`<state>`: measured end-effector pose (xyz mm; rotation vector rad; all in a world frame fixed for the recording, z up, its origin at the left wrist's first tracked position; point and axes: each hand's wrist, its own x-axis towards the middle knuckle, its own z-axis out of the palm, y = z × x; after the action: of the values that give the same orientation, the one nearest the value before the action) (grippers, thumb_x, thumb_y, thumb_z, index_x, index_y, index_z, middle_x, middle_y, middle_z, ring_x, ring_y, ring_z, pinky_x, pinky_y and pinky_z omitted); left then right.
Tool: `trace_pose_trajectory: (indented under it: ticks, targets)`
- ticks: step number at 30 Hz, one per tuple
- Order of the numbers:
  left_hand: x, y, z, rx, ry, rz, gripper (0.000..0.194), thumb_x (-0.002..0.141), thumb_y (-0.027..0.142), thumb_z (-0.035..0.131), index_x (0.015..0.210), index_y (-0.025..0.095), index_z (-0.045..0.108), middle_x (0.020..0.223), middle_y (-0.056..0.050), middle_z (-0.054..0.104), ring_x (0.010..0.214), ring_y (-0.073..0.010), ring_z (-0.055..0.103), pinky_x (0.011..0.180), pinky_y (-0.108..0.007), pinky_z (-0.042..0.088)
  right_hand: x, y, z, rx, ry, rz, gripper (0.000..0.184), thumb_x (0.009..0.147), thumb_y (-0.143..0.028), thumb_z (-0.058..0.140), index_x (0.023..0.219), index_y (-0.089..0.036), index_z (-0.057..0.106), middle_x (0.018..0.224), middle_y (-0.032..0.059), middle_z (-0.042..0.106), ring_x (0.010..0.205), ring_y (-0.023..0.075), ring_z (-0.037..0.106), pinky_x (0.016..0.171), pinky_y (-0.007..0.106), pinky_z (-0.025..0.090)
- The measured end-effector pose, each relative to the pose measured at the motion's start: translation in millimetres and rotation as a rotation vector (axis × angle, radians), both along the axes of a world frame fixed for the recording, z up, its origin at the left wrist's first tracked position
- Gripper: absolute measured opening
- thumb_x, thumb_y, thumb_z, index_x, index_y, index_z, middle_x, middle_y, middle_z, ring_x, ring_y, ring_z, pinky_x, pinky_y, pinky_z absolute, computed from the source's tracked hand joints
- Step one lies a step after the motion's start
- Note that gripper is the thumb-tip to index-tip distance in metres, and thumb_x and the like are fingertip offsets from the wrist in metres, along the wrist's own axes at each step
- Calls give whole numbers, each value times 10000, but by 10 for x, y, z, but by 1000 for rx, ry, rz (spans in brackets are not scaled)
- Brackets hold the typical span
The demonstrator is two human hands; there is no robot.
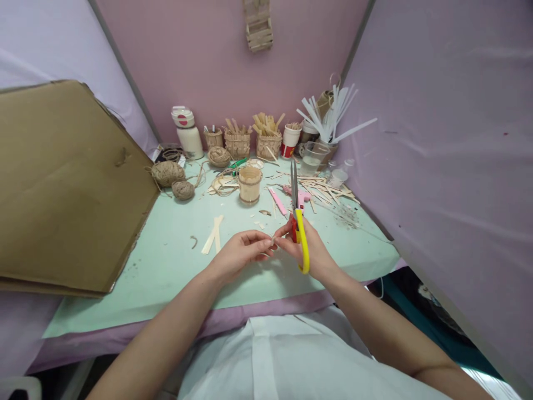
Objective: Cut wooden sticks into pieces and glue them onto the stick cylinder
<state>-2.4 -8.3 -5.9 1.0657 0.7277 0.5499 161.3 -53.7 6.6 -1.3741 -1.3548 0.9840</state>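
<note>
Scissors (pixel 303 244) with yellow and red handles hang on my right hand (pixel 306 247), blades pointing away from me. The thumb and fingertips of that hand also pinch one side of a tiny pale piece (pixel 272 241). On its other side, my left hand (pixel 245 250) pinches it too; its kind is too small to make out. Both hands meet just above the near part of the table. Beyond them stands a small wooden tub (pixel 250 186) with twine around it. Two flat wooden strips (pixel 213 236) lie crossed left of my hands.
Behind lie a pink cutter (pixel 277 201), a pink glue gun (pixel 305 199) and scattered wood slivers (pixel 328 189). Twine balls (pixel 167 173) sit at left, near a large cardboard sheet (pixel 66 189). Stick-filled baskets (pixel 268 145), a white bottle (pixel 189 133) and white glue sticks (pixel 333 114) line the back.
</note>
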Motion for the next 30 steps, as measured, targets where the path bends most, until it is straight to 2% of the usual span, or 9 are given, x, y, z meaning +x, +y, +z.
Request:
trace_pose_trajectory:
  ticks: [4, 8, 12, 16, 21, 25, 30]
  targets:
    - [31, -15, -17, 197, 125, 66, 275, 675, 393, 690, 772, 136, 672, 668, -28, 630, 622, -108, 545, 621, -234, 427, 0, 6, -95, -2, -6, -27, 302, 714, -296, 638, 842, -214, 377, 821, -10, 629, 510, 83, 447, 495, 226, 350]
    - [26, -5, -16, 211, 142, 115, 277, 671, 416, 672, 732, 146, 662, 686, -31, 652, 619, -118, 551, 616, -241, 427, -8, 29, -153, 1, -48, -99, 258, 712, -329, 624, 810, -208, 418, 790, -8, 632, 554, 109, 500, 512, 234, 361]
    - [22, 5, -29, 206, 129, 132, 261, 664, 407, 676, 717, 152, 657, 716, -41, 664, 643, -128, 570, 621, -242, 433, -1, 31, -177, -10, -54, -141, 250, 715, -339, 610, 811, -213, 417, 758, -21, 630, 511, 102, 473, 494, 235, 348]
    - [27, 8, -38, 204, 122, 157, 245, 670, 392, 676, 720, 154, 650, 699, -39, 646, 641, -127, 563, 615, -237, 428, 9, -20, -137, -19, -99, -109, 236, 731, -354, 597, 792, -210, 421, 709, -36, 564, 561, 109, 464, 527, 237, 357]
    - [21, 22, -16, 231, 48, 323, 175, 680, 328, 674, 712, 159, 642, 653, 1, 594, 612, -93, 507, 590, -210, 386, -27, -167, -51, -54, -287, 19, 275, 785, -444, 527, 769, -215, 374, 676, -50, 452, 585, 117, 420, 535, 240, 330]
    - [15, 34, -2, 216, -42, 435, 152, 669, 290, 684, 730, 156, 648, 671, 3, 590, 609, -85, 488, 598, -216, 384, -88, -252, -42, -97, -463, 79, 318, 776, -487, 537, 805, -223, 361, 682, -52, 474, 568, 118, 410, 533, 237, 305]
    - [8, 32, 11, 209, -103, 463, 153, 679, 285, 680, 735, 151, 634, 656, -2, 595, 611, -91, 499, 603, -224, 395, -122, -256, -64, -140, -602, 53, 346, 753, -503, 553, 860, -219, 387, 765, -9, 528, 574, 129, 438, 525, 238, 271]
